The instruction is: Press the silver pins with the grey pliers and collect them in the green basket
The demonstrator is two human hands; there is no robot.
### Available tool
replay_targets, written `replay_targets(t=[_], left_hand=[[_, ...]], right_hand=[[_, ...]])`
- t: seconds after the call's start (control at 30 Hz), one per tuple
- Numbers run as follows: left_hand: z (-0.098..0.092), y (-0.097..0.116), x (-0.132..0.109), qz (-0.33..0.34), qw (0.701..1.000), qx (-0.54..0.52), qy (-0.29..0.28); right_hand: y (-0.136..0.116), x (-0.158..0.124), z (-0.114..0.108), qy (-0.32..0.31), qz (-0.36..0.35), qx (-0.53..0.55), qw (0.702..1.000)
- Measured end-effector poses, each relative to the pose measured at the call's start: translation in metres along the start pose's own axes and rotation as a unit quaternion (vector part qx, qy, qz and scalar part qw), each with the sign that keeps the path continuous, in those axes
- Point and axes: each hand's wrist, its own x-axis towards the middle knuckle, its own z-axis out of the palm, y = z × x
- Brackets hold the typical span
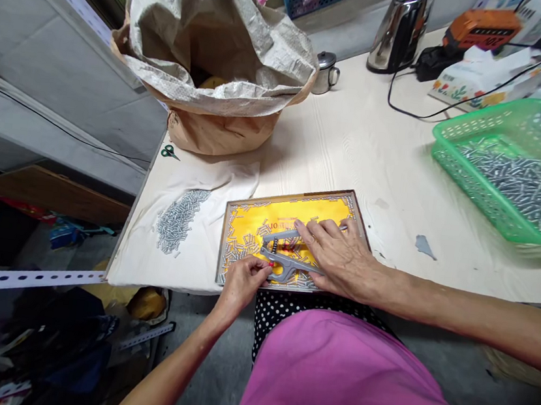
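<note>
My right hand [342, 257] is wrapped round the handles of grey spring-loaded pliers [287, 264], which look like a hand press. At the jaw end, my left hand [244, 281] pinches with thumb and fingertips beside a small red part [271, 265]; whatever lies between the fingertips is too small to make out. Both hands are over a shallow tray [223, 236] with a yellow lining, at the table's front edge. Many small silvery metal pins [240, 248] lie scattered in the tray, some hidden under the pliers and my right hand.
A heap of small metal pieces [179, 221] lies on a white cloth to the left, with green-handled scissors [170, 151] behind. A big woven sack [221, 124] stands at the back. On the right are a green basket [498, 197] of metal pieces, a kettle [400, 31] and a cable [424, 116].
</note>
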Motion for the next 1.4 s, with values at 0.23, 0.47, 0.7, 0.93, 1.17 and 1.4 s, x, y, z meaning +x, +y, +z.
replay_targets(t=[0.23, 0.47, 0.7, 0.93, 1.17, 1.4], left_hand=[[-0.002, -0.006, -0.001, 0.018, 0.999, 0.035, 0.008], [-0.004, -0.005, -0.003, 0.04, 0.998, 0.056, 0.008], [-0.005, -0.008, -0.002, 0.019, 0.998, 0.059, -0.007], [0.006, 0.011, -0.021, 0.204, 0.936, 0.236, 0.165], [0.026, 0.04, 0.006, 0.307, 0.862, 0.39, 0.098], [0.015, 0.052, 0.025, 0.275, 0.849, 0.441, 0.1]], right_hand=[[0.004, -0.005, 0.014, 0.012, 0.003, 0.012, 1.0], [0.011, 0.003, 0.012, 0.007, -0.014, 0.026, 1.0], [0.003, 0.001, 0.016, 0.003, -0.002, 0.023, 1.0], [-0.007, -0.002, 0.025, 0.044, -0.014, 0.048, 0.998], [-0.014, 0.008, 0.019, 0.082, -0.038, -0.009, 0.996], [-0.004, 0.024, 0.02, 0.056, -0.018, -0.07, 0.996]])
